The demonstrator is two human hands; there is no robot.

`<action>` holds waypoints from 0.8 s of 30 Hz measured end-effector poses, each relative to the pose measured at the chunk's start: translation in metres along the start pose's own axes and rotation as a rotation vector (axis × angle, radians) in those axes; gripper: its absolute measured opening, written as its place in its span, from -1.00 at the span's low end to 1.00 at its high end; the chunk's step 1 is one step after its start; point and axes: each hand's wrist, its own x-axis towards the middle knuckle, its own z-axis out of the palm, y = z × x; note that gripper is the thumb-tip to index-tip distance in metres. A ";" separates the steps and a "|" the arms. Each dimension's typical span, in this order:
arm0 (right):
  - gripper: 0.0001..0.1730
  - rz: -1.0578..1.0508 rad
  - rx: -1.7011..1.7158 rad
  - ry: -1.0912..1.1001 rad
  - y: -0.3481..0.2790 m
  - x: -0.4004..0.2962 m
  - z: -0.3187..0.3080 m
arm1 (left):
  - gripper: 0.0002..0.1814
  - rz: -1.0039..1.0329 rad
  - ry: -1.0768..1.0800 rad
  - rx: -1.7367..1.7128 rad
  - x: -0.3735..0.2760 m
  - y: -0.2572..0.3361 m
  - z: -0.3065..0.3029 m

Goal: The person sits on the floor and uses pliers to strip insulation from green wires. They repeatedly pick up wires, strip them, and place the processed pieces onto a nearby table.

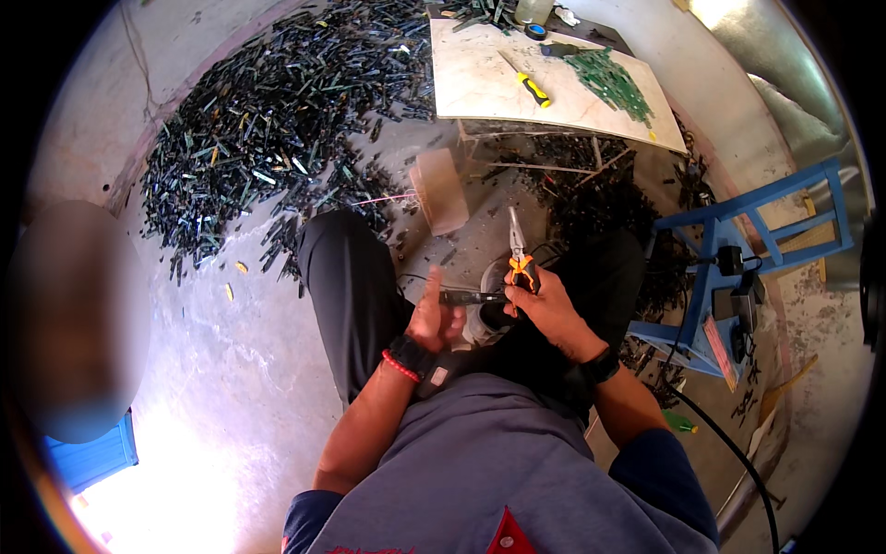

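Observation:
My right hand (550, 305) is closed around long-nose pliers (518, 246) with orange and black handles, their jaws pointing away from me. The thumb and fingers of this hand also pinch one end of a dark, narrow piece (471, 298), seemingly a laptop battery pack part. That piece stretches leftward to my left hand (432, 315). The left thumb sticks up and the fingers are partly bent, apart from the thumb. Whether the piece touches the left palm cannot be made out. Both hands are over my lap, between my knees.
A large heap of dark plastic pieces (277, 118) covers the floor ahead. A low table board (477, 76) carries a yellow-black screwdriver (533, 90) and green circuit boards (612, 83). Beside it are a cardboard piece (441, 190), a blue chair (713, 242) with adapters and a black cable (734, 450).

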 end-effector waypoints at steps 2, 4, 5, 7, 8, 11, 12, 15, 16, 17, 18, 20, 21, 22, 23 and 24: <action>-0.81 0.039 0.119 0.048 0.003 -0.006 0.008 | -0.18 0.044 0.066 -0.025 0.000 0.000 0.000; -0.82 0.081 0.104 0.022 0.004 -0.012 0.018 | -0.19 0.122 0.096 -0.024 0.000 0.002 -0.001; -0.82 0.102 0.096 0.009 0.006 -0.016 0.023 | -0.20 0.176 0.094 -0.011 0.002 0.001 -0.003; -0.79 0.054 -0.011 -0.063 0.015 -0.024 0.036 | -0.24 0.229 0.110 0.013 0.008 0.000 -0.008; -0.81 0.037 -0.041 -0.082 0.017 -0.028 0.042 | -0.27 0.229 0.130 0.024 0.012 -0.002 -0.010; -0.87 -0.088 -0.095 -0.055 0.022 -0.029 0.060 | -0.32 0.274 0.230 0.078 0.015 -0.003 -0.007; -0.87 -0.122 -0.154 -0.023 0.025 -0.026 0.062 | -0.33 0.301 0.273 0.098 0.013 -0.003 -0.007; -0.83 -0.112 -0.040 0.053 0.029 -0.020 0.066 | -0.31 0.345 0.233 0.286 0.018 -0.008 -0.015; -0.82 -0.052 0.038 0.078 0.026 -0.018 0.069 | -0.24 0.313 0.172 0.327 0.017 -0.007 -0.018; -0.81 0.008 0.115 0.104 0.022 -0.015 0.071 | -0.24 0.327 0.179 0.306 0.018 -0.008 -0.017; -0.78 0.050 0.116 0.120 0.016 -0.015 0.073 | -0.23 0.338 0.183 0.283 0.013 -0.007 -0.010; -0.80 0.015 0.085 0.123 0.025 -0.008 0.072 | -0.23 0.359 0.175 0.272 0.002 -0.002 0.001; -0.81 -0.003 0.072 0.125 0.030 -0.006 0.072 | -0.23 0.368 0.164 0.286 -0.006 0.001 0.006; -0.81 -0.003 0.082 0.126 0.032 -0.005 0.073 | -0.23 0.378 0.152 0.299 -0.011 0.003 0.008; -0.81 -0.004 0.091 0.128 0.033 -0.004 0.073 | -0.24 0.382 0.156 0.314 -0.013 0.004 0.009; -0.81 -0.004 0.100 0.128 0.033 -0.004 0.073 | -0.25 0.387 0.161 0.328 -0.014 0.004 0.009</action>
